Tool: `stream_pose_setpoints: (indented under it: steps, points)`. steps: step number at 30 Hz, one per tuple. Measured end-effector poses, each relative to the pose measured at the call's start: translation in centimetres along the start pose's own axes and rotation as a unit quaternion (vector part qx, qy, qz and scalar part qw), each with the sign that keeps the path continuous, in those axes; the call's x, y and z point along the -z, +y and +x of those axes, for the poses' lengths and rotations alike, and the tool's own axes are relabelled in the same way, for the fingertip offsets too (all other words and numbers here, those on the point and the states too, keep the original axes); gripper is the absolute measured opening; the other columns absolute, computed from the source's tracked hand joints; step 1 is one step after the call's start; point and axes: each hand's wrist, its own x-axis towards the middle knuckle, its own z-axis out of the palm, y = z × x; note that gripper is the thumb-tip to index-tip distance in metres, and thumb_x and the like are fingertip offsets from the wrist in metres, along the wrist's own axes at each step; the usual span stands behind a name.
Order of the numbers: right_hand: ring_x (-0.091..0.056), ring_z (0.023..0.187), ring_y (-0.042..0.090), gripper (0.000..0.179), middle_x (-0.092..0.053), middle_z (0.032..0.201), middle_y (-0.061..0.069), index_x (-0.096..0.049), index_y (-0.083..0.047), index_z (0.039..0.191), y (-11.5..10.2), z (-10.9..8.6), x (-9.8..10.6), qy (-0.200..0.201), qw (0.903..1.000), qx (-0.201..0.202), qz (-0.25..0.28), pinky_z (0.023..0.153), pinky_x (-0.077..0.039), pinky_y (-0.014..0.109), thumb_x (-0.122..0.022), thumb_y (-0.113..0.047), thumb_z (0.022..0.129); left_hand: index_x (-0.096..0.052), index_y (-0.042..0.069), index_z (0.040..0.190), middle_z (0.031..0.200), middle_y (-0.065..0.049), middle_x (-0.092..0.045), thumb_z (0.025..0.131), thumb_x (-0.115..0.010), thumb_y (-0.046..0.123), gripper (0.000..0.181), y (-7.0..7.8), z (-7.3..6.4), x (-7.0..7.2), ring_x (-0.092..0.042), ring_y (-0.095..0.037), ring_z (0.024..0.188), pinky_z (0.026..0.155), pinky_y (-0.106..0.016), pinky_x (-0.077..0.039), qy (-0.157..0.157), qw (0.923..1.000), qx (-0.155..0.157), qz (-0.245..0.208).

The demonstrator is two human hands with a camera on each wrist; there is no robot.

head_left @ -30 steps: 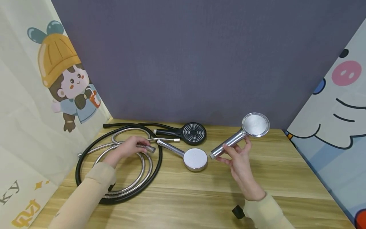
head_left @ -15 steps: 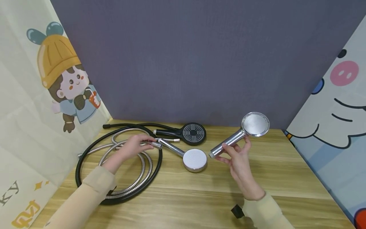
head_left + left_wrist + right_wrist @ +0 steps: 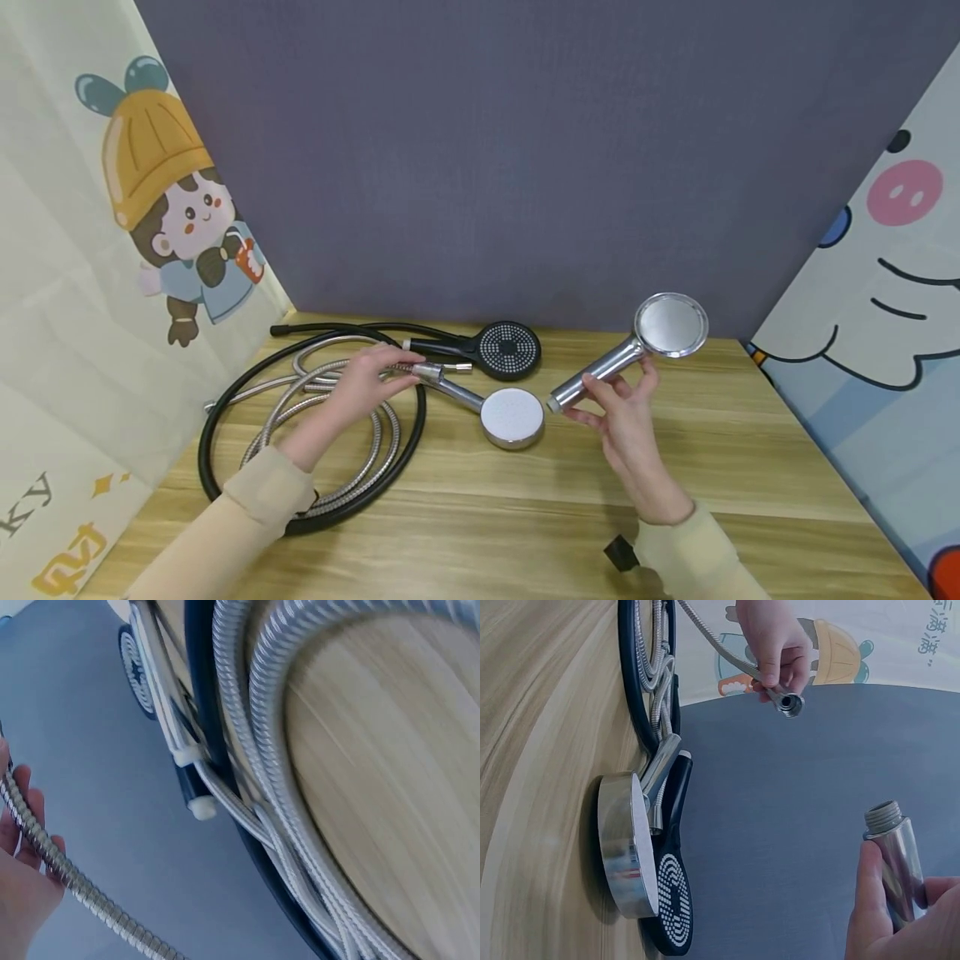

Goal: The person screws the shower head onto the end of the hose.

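My left hand (image 3: 367, 379) pinches a metal shower hose (image 3: 97, 900) just behind its silver end fitting (image 3: 789, 703), whose open end faces right. My right hand (image 3: 626, 417) grips a chrome shower head (image 3: 671, 325) by its handle, the round face raised to the upper right. The handle's threaded end (image 3: 883, 816) points left toward the hose fitting, with a gap between them. Under and between the hands lie a chrome shower head with a white face (image 3: 512, 417) and a black shower head (image 3: 508, 350), both on the table.
Coiled metal hoses (image 3: 375, 467) and a black hose (image 3: 416, 433) lie on the wooden table (image 3: 480, 533) at the left. A grey-blue panel (image 3: 480, 167) stands behind. Printed cloths (image 3: 60, 333) flank both sides.
My left hand has moved right and slightly up with the hose end, which now sits closer to the shower head in my right hand. The right hand has hardly moved.
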Motion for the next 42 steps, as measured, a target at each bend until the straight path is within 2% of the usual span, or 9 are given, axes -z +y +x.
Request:
stream_pose_setpoints:
  steps: [1,4,8,14,18,24,31,35,42]
  points:
    - [-0.063,0.078,0.015,0.077,-0.048,0.101,0.003,-0.006,-0.035,0.138,0.0,0.0,0.0,0.000,1.0000,0.001,0.003,0.070,-0.057,0.044,-0.054,0.004,0.091,-0.072,0.016,0.105,0.096,0.003,-0.071,0.074,-0.079,0.016,0.032,0.3,0.0,-0.1,-0.061,-0.014,0.088,0.078,-0.035,-0.051,0.014,0.9999,-0.008,0.000]
    - [-0.063,0.078,0.015,0.078,-0.048,0.099,0.003,-0.007,-0.036,0.138,0.0,0.1,-0.1,-0.002,0.9999,0.008,0.012,0.070,-0.057,0.045,-0.054,0.004,0.091,-0.072,0.014,0.103,0.094,-0.001,-0.071,0.071,-0.081,0.013,0.033,1.1,0.2,-0.4,-0.062,-0.017,0.087,0.088,-0.041,-0.048,0.051,0.9983,-0.029,-0.001]
    - [-0.063,0.077,0.017,0.078,-0.049,0.097,0.003,-0.009,-0.036,0.138,0.0,0.2,-0.4,-0.002,0.9996,0.018,0.023,0.069,-0.056,0.047,-0.054,0.006,0.090,-0.072,0.012,0.103,0.096,-0.003,-0.071,0.072,-0.080,0.013,0.032,2.7,0.6,-0.8,-0.063,-0.020,0.091,0.099,-0.049,-0.041,0.066,0.9969,-0.044,-0.004]
    - [-0.063,0.076,0.016,0.077,-0.049,0.098,0.004,-0.010,-0.036,0.138,-0.2,0.1,-1.0,-0.001,0.9993,0.020,0.031,0.070,-0.056,0.048,-0.054,0.007,0.090,-0.071,0.012,0.104,0.097,-0.002,-0.071,0.075,-0.079,0.012,0.030,4.9,1.2,-1.7,-0.062,-0.019,0.094,0.087,-0.040,-0.047,0.077,0.9949,-0.062,-0.020]
    - [-0.063,0.077,0.016,0.077,-0.049,0.099,0.004,-0.010,-0.036,0.138,-0.3,0.1,-1.4,0.005,0.9991,0.022,0.037,0.071,-0.056,0.047,-0.054,0.007,0.090,-0.071,0.010,0.102,0.095,-0.003,-0.071,0.073,-0.080,0.011,0.029,6.3,1.5,-2.5,-0.062,-0.020,0.091,0.085,-0.040,-0.046,0.102,0.9920,-0.071,-0.023]
    - [-0.063,0.082,0.016,0.077,-0.047,0.102,0.005,-0.008,-0.036,0.138,-0.3,0.1,-1.9,0.004,0.9980,0.032,0.054,0.072,-0.056,0.047,-0.054,0.004,0.091,-0.071,0.011,0.102,0.094,-0.002,-0.071,0.073,-0.079,0.013,0.030,7.7,1.7,-4.2,-0.060,-0.017,0.090,0.085,-0.037,-0.045,0.119,0.9899,-0.070,-0.031]
    - [-0.062,0.081,0.016,0.076,-0.047,0.101,0.005,-0.008,-0.035,0.136,-0.1,0.1,-2.4,0.009,0.9964,0.044,0.072,0.073,-0.056,0.049,-0.055,0.003,0.091,-0.073,0.011,0.097,0.090,0.000,-0.072,0.068,-0.083,0.011,0.031,8.5,2.1,-6.2,-0.061,-0.016,0.084,0.080,-0.035,-0.047,0.160,0.9833,-0.074,-0.043]
    - [-0.061,0.080,0.016,0.077,-0.047,0.101,0.005,-0.008,-0.036,0.136,0.2,0.2,-2.6,0.018,0.9957,0.048,0.077,0.073,-0.055,0.049,-0.057,0.002,0.090,-0.073,0.010,0.095,0.087,0.001,-0.072,0.068,-0.083,0.013,0.029,8.8,2.2,-7.2,-0.062,-0.015,0.081,0.076,-0.032,-0.049,0.178,0.9796,-0.079,-0.049]
    - [-0.062,0.080,0.018,0.079,-0.049,0.103,0.006,-0.008,-0.037,0.137,0.4,0.4,-2.8,0.023,0.9941,0.064,0.084,0.074,-0.055,0.049,-0.060,0.000,0.090,-0.073,0.008,0.094,0.088,0.000,-0.073,0.069,-0.083,0.014,0.028,9.8,2.4,-8.1,-0.063,-0.016,0.082,0.078,-0.032,-0.049,0.197,0.9771,-0.064,-0.050]
